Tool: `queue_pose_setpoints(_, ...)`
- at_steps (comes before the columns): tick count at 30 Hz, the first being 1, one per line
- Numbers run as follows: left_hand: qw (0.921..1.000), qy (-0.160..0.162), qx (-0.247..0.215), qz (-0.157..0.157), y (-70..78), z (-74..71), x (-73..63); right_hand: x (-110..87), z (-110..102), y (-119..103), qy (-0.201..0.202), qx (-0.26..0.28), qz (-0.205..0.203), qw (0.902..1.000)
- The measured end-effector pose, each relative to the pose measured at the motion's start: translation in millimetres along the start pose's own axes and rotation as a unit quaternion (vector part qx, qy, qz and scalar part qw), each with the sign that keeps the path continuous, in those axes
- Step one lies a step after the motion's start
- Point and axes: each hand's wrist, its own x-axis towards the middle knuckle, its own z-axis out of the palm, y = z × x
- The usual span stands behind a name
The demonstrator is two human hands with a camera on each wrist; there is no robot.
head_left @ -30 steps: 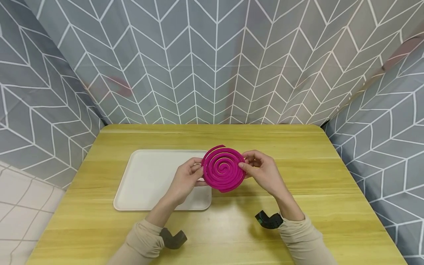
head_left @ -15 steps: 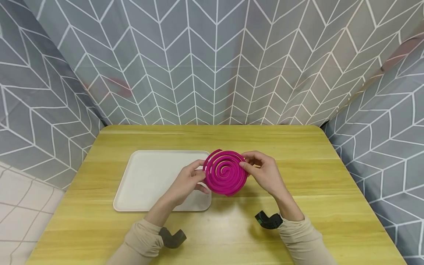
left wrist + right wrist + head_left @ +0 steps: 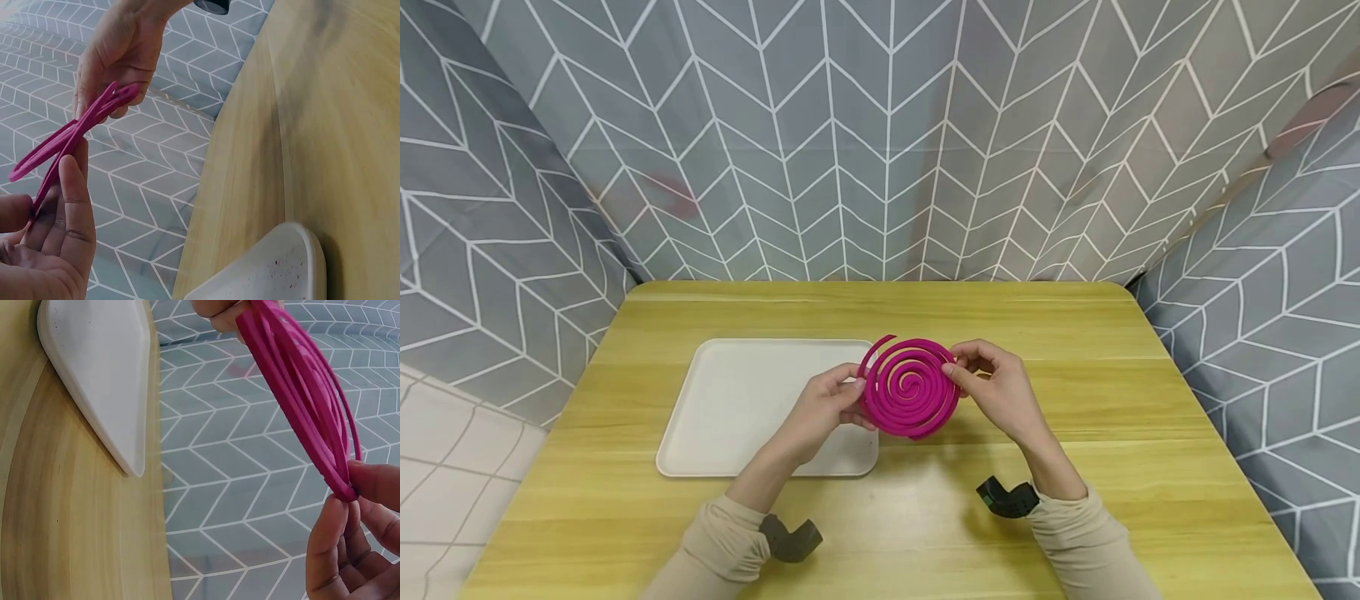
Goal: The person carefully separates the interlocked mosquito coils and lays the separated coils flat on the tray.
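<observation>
The tray [image 3: 737, 400] is being borne by the table [image 3: 1150, 417], below and to the left of the left hand [image 3: 823, 410]. The left edge of the coil [image 3: 910, 386] is being pinched between that hand's thumb and fingers. The coil is being held tilted above the table, between the hands, which are being spaced apart by it. Its right edge is being pinched between thumb and fingers of the right hand [image 3: 998, 392].

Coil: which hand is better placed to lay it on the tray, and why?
Probably the left hand: it grips the coil nearer the tray; the right hand pinches the opposite edge.
</observation>
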Motion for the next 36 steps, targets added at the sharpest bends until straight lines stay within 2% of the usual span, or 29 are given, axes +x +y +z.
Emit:
queue_pose_setpoints(18,0.9998,0.009,-0.017,-0.01,0.3,0.8,0.5,-0.4,-0.2,-2.5,0.002,0.0,-0.004,1.0)
queue_pose_setpoints(28,0.9999,-0.007,-0.011,-0.009,-2.1,-0.7,0.9,0.1,0.1,-1.6,-0.006,-0.004,0.004,1.0)
queue_pose_setpoints(36,0.9999,0.007,0.007,-0.01,-2.9,-2.5,1.7,0.5,1.4,-0.1,-0.01,-0.006,0.004,0.9999)
